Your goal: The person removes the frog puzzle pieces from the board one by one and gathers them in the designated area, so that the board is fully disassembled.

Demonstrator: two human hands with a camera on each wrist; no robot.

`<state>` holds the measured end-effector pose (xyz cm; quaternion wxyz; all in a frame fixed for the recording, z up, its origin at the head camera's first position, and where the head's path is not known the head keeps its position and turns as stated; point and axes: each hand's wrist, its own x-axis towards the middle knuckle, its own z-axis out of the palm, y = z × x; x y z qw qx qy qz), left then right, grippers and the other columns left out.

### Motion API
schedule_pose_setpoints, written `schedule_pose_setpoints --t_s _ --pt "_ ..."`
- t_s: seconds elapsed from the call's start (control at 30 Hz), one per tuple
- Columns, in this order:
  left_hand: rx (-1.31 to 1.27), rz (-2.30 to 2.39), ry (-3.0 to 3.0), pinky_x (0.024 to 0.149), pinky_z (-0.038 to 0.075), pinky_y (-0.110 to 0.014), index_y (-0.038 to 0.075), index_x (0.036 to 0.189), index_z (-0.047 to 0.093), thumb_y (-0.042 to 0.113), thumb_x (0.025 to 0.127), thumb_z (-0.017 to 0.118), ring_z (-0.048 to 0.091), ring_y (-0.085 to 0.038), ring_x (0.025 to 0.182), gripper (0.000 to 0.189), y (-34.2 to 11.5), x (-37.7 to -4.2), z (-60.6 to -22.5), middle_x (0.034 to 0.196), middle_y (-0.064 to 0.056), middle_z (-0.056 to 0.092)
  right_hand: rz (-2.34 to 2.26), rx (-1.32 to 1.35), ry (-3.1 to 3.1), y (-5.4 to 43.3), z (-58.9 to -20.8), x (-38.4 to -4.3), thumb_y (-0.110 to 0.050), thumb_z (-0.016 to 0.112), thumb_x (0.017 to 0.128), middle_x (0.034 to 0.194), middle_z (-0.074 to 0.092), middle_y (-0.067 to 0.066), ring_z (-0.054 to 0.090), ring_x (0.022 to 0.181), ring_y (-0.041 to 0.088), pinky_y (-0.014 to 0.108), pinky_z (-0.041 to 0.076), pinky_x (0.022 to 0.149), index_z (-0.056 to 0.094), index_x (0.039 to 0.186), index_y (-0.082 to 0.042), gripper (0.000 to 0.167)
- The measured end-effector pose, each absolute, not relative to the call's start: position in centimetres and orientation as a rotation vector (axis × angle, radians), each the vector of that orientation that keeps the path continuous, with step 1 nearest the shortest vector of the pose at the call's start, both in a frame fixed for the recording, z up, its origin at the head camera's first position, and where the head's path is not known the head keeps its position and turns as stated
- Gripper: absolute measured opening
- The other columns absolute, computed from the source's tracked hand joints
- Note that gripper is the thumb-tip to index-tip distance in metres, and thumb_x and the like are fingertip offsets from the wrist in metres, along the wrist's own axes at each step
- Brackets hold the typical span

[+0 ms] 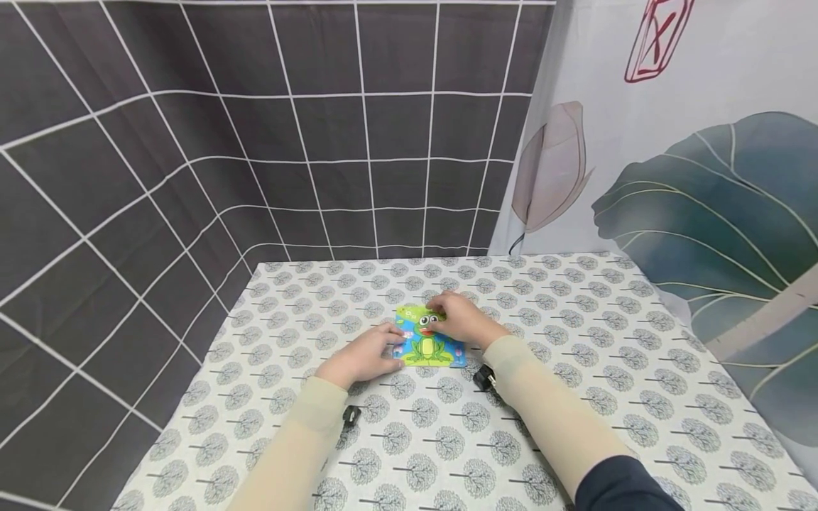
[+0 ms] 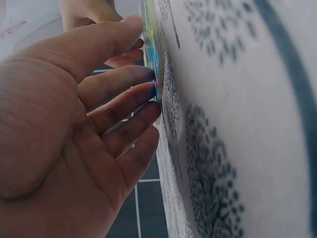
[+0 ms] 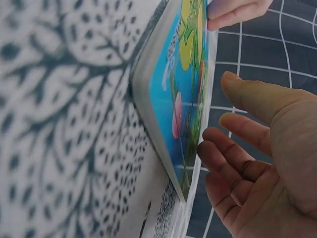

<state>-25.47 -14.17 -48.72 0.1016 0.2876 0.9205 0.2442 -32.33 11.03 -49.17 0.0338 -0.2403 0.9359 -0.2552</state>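
A flat, thin-edged board with a glossy picture of a green frog on blue lies on the table. Thin curved lines cross its picture in the right wrist view. My left hand is at the board's left side, its fingertips touching the edge and its thumb apart from the other fingers. Over the upper right part of the board is my right hand, fingers loosely bent and fingertips at the surface. Nothing shows between the fingers of this right hand; its fingertips partly hide the frog's face.
A white cloth with grey tree prints covers the table. Dark curtain with white grid lines hangs behind and to the left. On the right hangs a pale curtain with a large leaf print. Small black devices sit at both wrists.
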Motion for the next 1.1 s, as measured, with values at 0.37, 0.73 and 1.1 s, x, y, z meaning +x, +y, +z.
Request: schedule_pose_setpoints --t_s 0.37,0.73,1.1 --pt "0.849 0.671 2.737 0.122 0.037 -0.043 0.003 0.143 0.062 0.03 0.094 0.079 0.049 -0.028 0.141 0.058 -14.1 -25.5 -49.0 0.151 -0.006 0.052 -0.73 -0.728 2.878 9.8 -48.9 -32.6 -0.029 0.083 0.091 0.113 0.07 0.002 0.065 0.104 0.018 0.038 0.055 0.099 0.071 0.13 -0.007 0.046" --pt "0.854 0.69 2.726 0.122 0.038 -0.043 0.001 0.142 0.062 0.026 0.095 0.079 0.05 -0.028 0.141 0.056 -14.1 -25.2 -48.4 0.15 -0.008 0.053 -0.732 -0.695 2.851 8.7 -49.2 -33.6 -0.022 0.081 0.093 0.104 0.068 -0.001 0.064 0.097 0.015 0.035 0.057 0.093 0.076 0.121 -0.008 0.031" --pt "0.847 0.668 2.732 0.122 0.037 -0.041 0.003 0.145 0.06 0.027 0.096 0.078 0.049 -0.027 0.141 0.057 -14.1 -25.3 -48.6 0.15 -0.006 0.052 -0.765 -0.679 2.777 8.2 -49.0 -34.3 -0.018 0.081 0.093 0.091 0.063 -0.002 0.058 0.081 0.014 0.032 0.054 0.079 0.075 0.12 -0.009 0.029"
